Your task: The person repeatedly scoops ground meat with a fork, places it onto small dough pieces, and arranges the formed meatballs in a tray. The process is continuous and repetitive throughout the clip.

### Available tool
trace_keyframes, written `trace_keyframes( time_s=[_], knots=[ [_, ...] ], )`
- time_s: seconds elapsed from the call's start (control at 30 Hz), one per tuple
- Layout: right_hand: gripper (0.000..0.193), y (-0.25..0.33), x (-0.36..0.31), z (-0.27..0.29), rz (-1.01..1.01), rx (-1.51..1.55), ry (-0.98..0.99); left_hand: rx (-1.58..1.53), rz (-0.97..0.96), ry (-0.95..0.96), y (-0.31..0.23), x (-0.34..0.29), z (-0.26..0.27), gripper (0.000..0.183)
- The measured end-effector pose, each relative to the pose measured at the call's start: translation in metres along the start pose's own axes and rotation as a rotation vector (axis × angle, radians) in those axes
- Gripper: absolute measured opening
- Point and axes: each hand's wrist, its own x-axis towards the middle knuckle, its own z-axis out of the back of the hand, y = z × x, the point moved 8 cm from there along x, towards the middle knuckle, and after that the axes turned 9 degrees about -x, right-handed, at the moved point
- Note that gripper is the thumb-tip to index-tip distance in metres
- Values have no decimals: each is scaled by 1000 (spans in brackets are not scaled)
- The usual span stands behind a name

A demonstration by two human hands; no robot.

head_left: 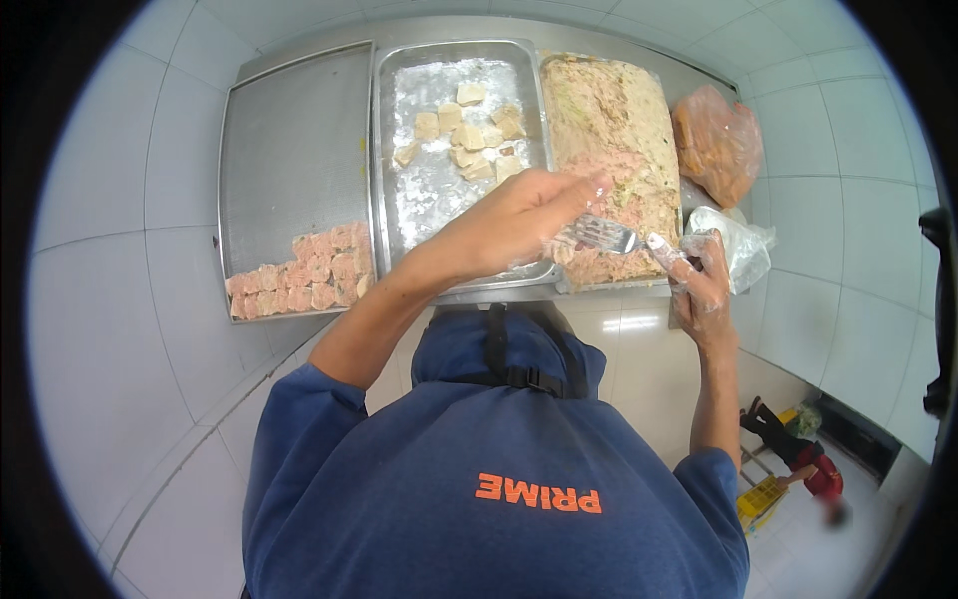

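Observation:
My right hand (704,285), whitened with powder or paste on its fingers, grips a metal fork (604,235). The fork's head points left, over the near part of a tray heaped with pinkish minced filling (611,125). My left hand (514,222) is closed just left of the fork head, thumb on top; what its fingers hold is hidden from above. Beyond that hand, a metal tray (546,110) dusted with white powder carries several pale, tofu-like square pieces (467,135).
At the left, a flat metal tray (289,150) bears rows of pieces topped with pink filling (319,270) along its near edge. An orange-filled plastic bag (717,145) and a white plastic bag (736,250) lie at the right. Another person (813,464) is on the floor side, lower right, by a yellow crate (761,502).

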Motion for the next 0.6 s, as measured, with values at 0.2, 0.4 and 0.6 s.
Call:
trace_keyframes(
  time_s=[0.2,0.4,0.6],
  knots=[
    [46,-4,-8,-11,-78,44,-20,-127,25,-201,40,-22,54,39],
    [54,-10,-31,-10,-107,-25,-61,170,16,-800,131,-134,249,36],
    [49,-19,-48,-18,-225,-16,-96,423,262,-1191,236,-273,399,46]
  ],
)
